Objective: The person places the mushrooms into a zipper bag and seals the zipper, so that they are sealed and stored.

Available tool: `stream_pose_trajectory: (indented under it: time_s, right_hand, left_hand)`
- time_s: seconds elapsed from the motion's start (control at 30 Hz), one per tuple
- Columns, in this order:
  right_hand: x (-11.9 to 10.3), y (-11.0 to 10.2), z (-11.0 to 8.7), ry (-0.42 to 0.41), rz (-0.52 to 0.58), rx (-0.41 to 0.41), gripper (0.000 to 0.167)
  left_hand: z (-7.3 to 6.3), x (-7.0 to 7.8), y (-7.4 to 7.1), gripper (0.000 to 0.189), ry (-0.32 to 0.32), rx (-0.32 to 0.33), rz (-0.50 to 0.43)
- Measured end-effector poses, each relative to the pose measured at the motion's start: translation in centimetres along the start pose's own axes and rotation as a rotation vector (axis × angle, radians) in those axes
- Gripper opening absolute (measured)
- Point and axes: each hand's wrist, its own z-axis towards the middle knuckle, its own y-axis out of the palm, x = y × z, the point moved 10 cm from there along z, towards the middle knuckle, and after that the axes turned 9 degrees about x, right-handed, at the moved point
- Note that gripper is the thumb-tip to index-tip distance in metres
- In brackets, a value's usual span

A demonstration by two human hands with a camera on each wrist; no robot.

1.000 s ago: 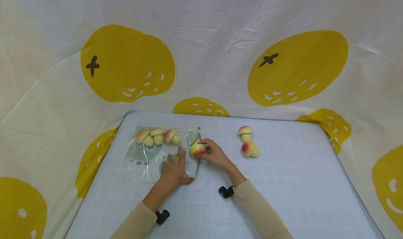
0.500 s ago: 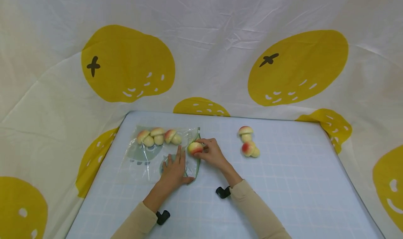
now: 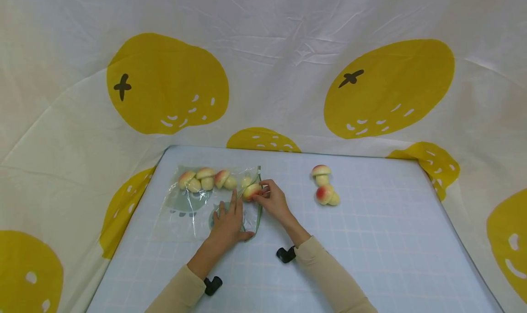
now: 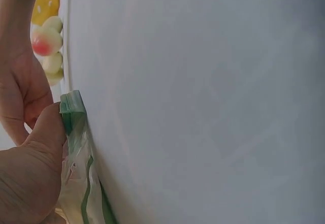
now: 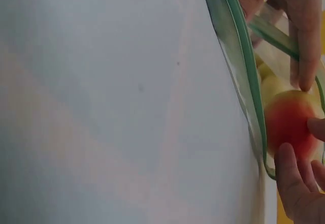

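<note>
A clear zip bag (image 3: 181,226) with a green-edged mouth and green print lies at the left of the table. Inside it, several toy mushrooms (image 3: 207,177) with red-tinged caps sit along the far side. My right hand (image 3: 275,201) pinches another toy mushroom (image 3: 249,192) by its cap, stem pointing into the bag's mouth. The right wrist view shows this red cap (image 5: 290,122) between the green edges. Flat across the bag rests my left hand (image 3: 226,223), fingers spread and straight. Its thumb (image 4: 48,127) lies at the bag's green zip edge in the left wrist view.
Two more toy mushrooms (image 3: 325,195) lie close together on the table, right of my right hand. The table (image 3: 391,240) has a pale blue checked cover. A white curtain (image 3: 271,75) with yellow fruit prints hangs behind and beside it.
My right hand has moved left with the toy mushroom, from the bag's green edge into its mouth. The left hand has stayed in place on the bag.
</note>
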Motion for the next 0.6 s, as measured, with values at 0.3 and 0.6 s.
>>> stream_pose_trajectory:
  time_s: [0.3, 0.6]
  right_hand:
    - [0.4, 0.6, 0.0, 0.033, 0.085, 0.064, 0.036]
    - [0.8, 2.2, -0.4, 0.220, 0.484, -0.074, 0.044]
  left_hand:
    - [-0.1, 0.1, 0.4, 0.122, 0.011, 0.009, -0.018]
    - [-0.1, 0.1, 0.0, 0.120, 0.026, 0.033, 0.007]
